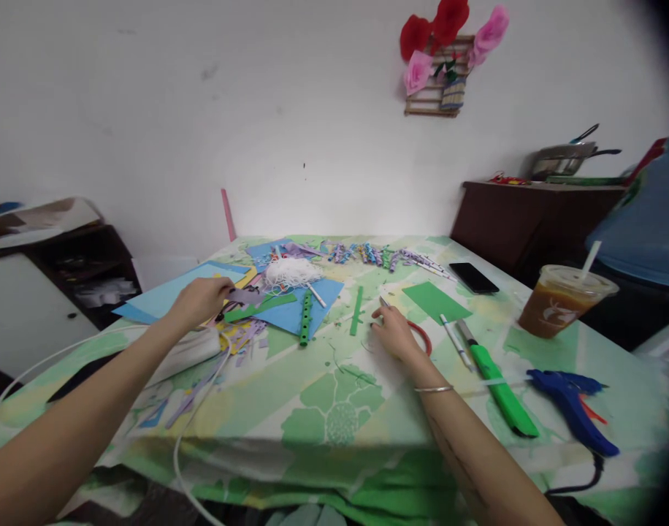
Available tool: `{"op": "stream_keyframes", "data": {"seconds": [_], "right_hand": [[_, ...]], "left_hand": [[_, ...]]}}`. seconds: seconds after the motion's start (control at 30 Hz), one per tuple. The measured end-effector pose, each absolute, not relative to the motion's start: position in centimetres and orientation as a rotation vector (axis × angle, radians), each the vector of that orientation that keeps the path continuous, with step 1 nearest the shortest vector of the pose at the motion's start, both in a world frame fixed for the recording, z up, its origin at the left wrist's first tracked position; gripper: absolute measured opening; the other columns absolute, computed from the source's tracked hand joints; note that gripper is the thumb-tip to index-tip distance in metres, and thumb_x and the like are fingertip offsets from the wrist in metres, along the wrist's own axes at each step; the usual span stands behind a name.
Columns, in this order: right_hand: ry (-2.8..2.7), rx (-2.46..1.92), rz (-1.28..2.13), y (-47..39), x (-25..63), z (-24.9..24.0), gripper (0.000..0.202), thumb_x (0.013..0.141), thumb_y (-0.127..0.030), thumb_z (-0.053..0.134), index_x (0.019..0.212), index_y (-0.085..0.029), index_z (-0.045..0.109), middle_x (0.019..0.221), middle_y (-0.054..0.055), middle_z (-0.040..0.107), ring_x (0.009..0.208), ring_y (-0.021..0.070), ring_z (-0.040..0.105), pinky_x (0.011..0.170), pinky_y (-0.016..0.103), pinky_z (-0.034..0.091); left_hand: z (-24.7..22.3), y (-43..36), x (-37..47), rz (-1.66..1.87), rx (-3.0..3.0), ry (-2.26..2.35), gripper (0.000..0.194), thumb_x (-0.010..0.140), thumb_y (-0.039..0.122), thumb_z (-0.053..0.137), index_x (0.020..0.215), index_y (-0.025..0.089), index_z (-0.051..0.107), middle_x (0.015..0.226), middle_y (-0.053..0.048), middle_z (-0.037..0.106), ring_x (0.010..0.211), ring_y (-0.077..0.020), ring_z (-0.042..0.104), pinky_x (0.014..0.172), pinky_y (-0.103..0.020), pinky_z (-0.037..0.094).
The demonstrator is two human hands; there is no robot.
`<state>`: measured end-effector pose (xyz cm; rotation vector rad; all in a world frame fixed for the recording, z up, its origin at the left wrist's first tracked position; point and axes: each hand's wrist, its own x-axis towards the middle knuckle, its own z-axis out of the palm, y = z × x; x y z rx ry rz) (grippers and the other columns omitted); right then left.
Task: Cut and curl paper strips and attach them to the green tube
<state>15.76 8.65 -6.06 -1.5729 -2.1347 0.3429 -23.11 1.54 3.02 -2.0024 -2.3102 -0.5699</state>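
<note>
My left hand (204, 301) is at the left of the table with its fingers pinched on a purple paper piece (247, 296). My right hand (394, 332) is closed round red-handled scissors (422, 337), whose metal tips point away from me. Between the hands lie a green paper strip (357, 310) with small side pieces and a green rolled tube (305, 319) with dark spots. A longer green strip (247, 310) lies beside my left fingers. Behind it is a heap of white string (293, 273) on blue paper (288, 317).
Right of my hand lie green paper (437, 301), a white pen (456, 342), a green-handled knife (504, 391), a blue glue gun (572, 409), a phone (473, 277) and an iced drink (562, 303). Patterned paper rolls (367, 255) line the back. A white cable (186, 431) crosses the left front.
</note>
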Motion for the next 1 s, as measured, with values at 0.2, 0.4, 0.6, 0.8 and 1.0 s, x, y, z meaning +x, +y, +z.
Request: {"op": "stream_keyframes", "data": {"seconds": [0.2,0.4,0.6,0.8,1.0], "right_hand": [[-2.165,-1.573,0.35,8.7,15.8,-6.1,0.027,0.076,-0.011,0.053,0.102,-0.013,0.062,0.106,0.011,0.059,0.098,0.0186,0.056,0.084,0.025,0.038],[-2.195,-1.581,0.333,8.8,15.8,-6.3,0.034,0.069,-0.008,0.058,0.102,-0.014,0.063,0.105,0.01,0.06,0.101,0.0206,0.054,0.085,0.026,0.037],[-2.213,-1.592,0.309,8.8,15.9,-6.3,0.034,0.069,-0.008,0.058,0.102,-0.015,0.063,0.104,0.01,0.06,0.102,0.0218,0.054,0.085,0.028,0.037],[-2.23,-1.593,0.318,8.4,15.9,-5.8,0.029,0.072,-0.011,0.058,0.1,-0.015,0.064,0.103,0.01,0.061,0.101,0.0222,0.054,0.084,0.028,0.037],[-2.249,-1.582,0.31,8.3,15.9,-5.5,0.029,0.073,-0.012,0.057,0.102,-0.014,0.064,0.104,0.011,0.061,0.099,0.0223,0.055,0.083,0.029,0.038]], "left_hand": [[2.3,0.7,-22.3,-0.81,-2.028,-2.409,0.029,0.075,0.04,0.051,0.087,0.016,0.064,0.064,-0.002,0.066,0.056,-0.0169,0.058,0.059,-0.025,0.039],[1.8,-0.2,-19.7,-1.511,-2.116,-2.56,0.027,0.063,0.031,0.068,0.083,0.015,0.063,0.054,0.002,0.059,0.048,-0.012,0.051,0.049,-0.023,0.038],[1.4,-0.2,-18.3,-1.675,-2.125,-2.571,0.026,0.06,0.022,0.069,0.084,0.014,0.062,0.059,0.0,0.063,0.054,-0.0129,0.058,0.056,-0.025,0.046],[0.0,-0.3,-18.4,-1.63,-2.186,-2.602,0.032,0.063,0.028,0.071,0.09,0.014,0.061,0.051,0.0,0.062,0.046,-0.0143,0.059,0.044,-0.022,0.043],[-0.6,-0.7,-18.8,-1.629,-2.178,-2.591,0.03,0.063,0.031,0.071,0.086,0.013,0.061,0.053,-0.002,0.065,0.049,-0.0166,0.063,0.047,-0.024,0.047]]}}
